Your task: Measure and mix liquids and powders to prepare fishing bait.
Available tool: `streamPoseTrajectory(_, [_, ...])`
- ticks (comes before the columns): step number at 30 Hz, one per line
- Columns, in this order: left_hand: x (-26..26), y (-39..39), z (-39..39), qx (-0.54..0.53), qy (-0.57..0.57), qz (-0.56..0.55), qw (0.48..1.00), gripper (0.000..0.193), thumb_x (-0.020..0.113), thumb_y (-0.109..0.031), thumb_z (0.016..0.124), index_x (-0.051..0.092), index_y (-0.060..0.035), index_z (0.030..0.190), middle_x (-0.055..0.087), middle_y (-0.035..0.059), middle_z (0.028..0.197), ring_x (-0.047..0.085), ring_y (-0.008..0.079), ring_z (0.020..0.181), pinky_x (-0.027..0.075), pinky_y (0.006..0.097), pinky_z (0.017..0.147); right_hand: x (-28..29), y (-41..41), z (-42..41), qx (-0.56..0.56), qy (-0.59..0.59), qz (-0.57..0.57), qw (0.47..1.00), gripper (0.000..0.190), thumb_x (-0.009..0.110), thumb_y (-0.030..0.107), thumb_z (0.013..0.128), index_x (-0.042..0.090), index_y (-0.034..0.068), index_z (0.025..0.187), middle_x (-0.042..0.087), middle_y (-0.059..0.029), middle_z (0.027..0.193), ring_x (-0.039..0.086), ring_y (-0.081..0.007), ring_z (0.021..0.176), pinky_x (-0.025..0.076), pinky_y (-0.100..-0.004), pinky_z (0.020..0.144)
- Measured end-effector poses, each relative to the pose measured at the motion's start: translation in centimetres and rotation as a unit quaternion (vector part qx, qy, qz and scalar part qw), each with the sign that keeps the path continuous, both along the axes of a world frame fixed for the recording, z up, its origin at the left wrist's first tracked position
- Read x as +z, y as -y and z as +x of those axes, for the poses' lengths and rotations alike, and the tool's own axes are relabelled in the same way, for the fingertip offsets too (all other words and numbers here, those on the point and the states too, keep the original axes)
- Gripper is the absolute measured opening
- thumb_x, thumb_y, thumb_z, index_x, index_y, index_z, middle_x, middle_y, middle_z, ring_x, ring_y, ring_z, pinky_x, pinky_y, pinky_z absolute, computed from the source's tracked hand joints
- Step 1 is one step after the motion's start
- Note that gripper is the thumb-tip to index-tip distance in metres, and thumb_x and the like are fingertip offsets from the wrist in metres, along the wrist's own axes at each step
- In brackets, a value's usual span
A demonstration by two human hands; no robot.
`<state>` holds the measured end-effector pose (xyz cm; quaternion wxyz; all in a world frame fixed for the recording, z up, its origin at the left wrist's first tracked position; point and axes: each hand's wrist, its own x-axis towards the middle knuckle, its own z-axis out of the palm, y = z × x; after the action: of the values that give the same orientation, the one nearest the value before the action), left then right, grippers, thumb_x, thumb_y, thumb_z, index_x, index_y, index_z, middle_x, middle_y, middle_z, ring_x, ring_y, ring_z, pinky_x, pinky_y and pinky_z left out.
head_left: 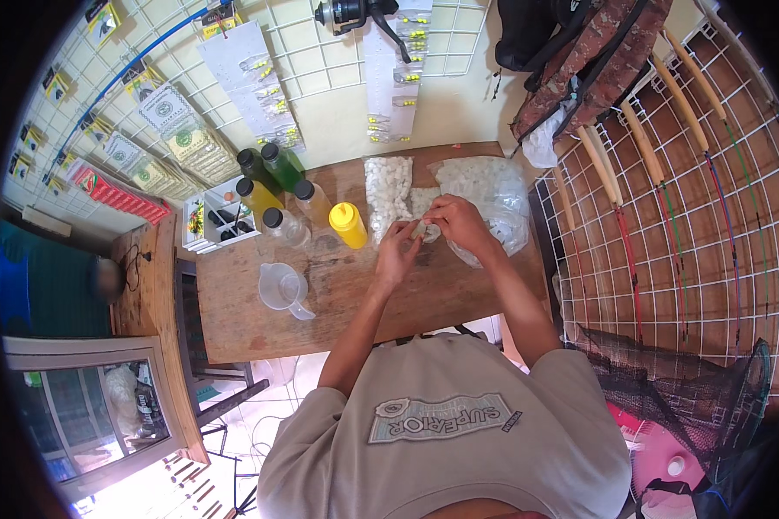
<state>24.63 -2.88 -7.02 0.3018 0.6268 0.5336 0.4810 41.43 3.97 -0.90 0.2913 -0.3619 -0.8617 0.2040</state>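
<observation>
My left hand (397, 252) pinches a small translucent, pale yellowish container (419, 229) between thumb and fingers. Against its upper end, the fingertips of my right hand (457, 220) are closed; something whitish shows there, too small to make out. Just behind my left hand lies a clear plastic bag of small white pieces, like caps (388, 191). A larger clear bag of translucent containers (506, 194) sits beyond and beside my right hand, partly hidden by it. Between the two bags is a smaller packet of white pieces (423, 200).
A yellow squeeze bottle (348, 227) stands left of my hands, near several black-capped bottles (285, 168) of coloured liquid. A clear measuring jug (283, 287) rests on the wooden table (337, 318). Beyond are a white divided organizer (221, 220) and wire grid racks (324, 52).
</observation>
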Motion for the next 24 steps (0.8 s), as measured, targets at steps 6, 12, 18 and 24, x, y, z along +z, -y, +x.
streamPoseTrajectory(6, [0.6,-0.2,-0.2,-0.018,0.015,0.004,1.000,0.035,0.069,-0.004,0.084,0.064,-0.0004,0.119,0.062,0.0141,0.102,0.064,0.0190,0.078,0.052,0.0289,0.069,0.5,0.2,0.0,-0.011,0.015,-0.036,0.999,0.012,0.070,0.004,0.076,0.074,0.007,0.087,0.065,-0.0079,0.081,0.063,-0.0275,0.076,0.049,-0.0361,0.067])
streamPoseTrajectory(12, [0.6,-0.1,-0.1,-0.007,0.021,0.027,0.999,0.034,0.069,-0.004,0.084,0.065,-0.0004,0.118,0.062,0.0138,0.102,0.062,0.0186,0.077,0.052,0.0289,0.070,-0.1,0.2,0.0,-0.017,-0.015,-0.041,0.999,0.013,0.070,0.003,0.076,0.075,0.007,0.087,0.067,-0.0078,0.083,0.065,-0.0270,0.076,0.050,-0.0345,0.067])
streamPoseTrajectory(18, [0.5,0.3,-0.3,0.017,0.014,0.035,0.999,0.033,0.070,-0.005,0.083,0.065,-0.0008,0.116,0.062,0.0129,0.101,0.062,0.0179,0.077,0.051,0.0281,0.070,-0.2,0.5,-0.3,-0.013,-0.045,-0.097,0.994,0.013,0.069,0.004,0.081,0.075,0.007,0.092,0.069,-0.0087,0.088,0.065,-0.0238,0.078,0.050,-0.0319,0.070])
streamPoseTrajectory(24, [2.3,-0.4,-0.3,0.005,0.083,-0.015,0.996,0.033,0.070,-0.007,0.085,0.064,0.0011,0.117,0.063,0.0131,0.099,0.062,0.0156,0.076,0.050,0.0274,0.071,-0.6,1.3,-0.3,-0.051,-0.228,-0.213,0.949,0.017,0.066,0.016,0.090,0.073,0.007,0.103,0.068,-0.0065,0.097,0.062,-0.0153,0.091,0.048,-0.0277,0.074])
